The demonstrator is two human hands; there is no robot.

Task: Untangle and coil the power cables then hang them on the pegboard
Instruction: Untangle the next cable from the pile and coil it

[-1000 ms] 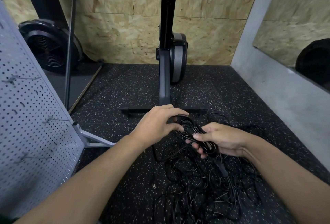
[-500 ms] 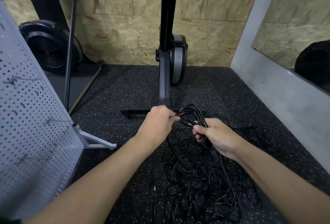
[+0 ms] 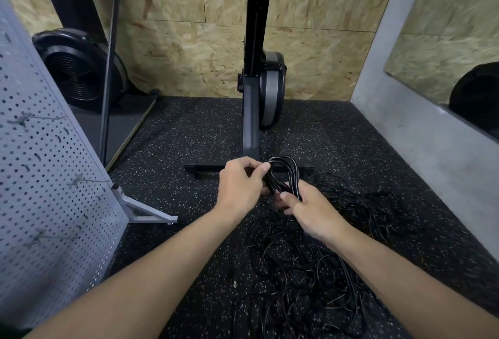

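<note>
A coiled bundle of black power cable [image 3: 286, 174] stands up as a loop between my two hands. My left hand [image 3: 240, 186] grips the loop's left side with its fingers curled round the strands. The lower part of the loop is held by my right hand [image 3: 310, 209], thumb on top. Under and in front of my hands a tangled heap of black cables [image 3: 305, 279] lies spread over the speckled floor. The grey pegboard [image 3: 46, 182] stands tilted at the left, with metal hooks [image 3: 89, 180] sticking out of it.
A black exercise machine [image 3: 253, 82] rises at the centre back; its cross foot [image 3: 199, 170] lies just beyond my hands. The pegboard's metal foot [image 3: 145, 211] juts onto the floor. A fan-wheel machine [image 3: 78, 71] stands back left. A grey wall with a mirror [image 3: 445, 49] borders the right.
Both hands have risen and moved away from me with the coil. The loop now stands taller above my hands, and my left hand has closed round its side.
</note>
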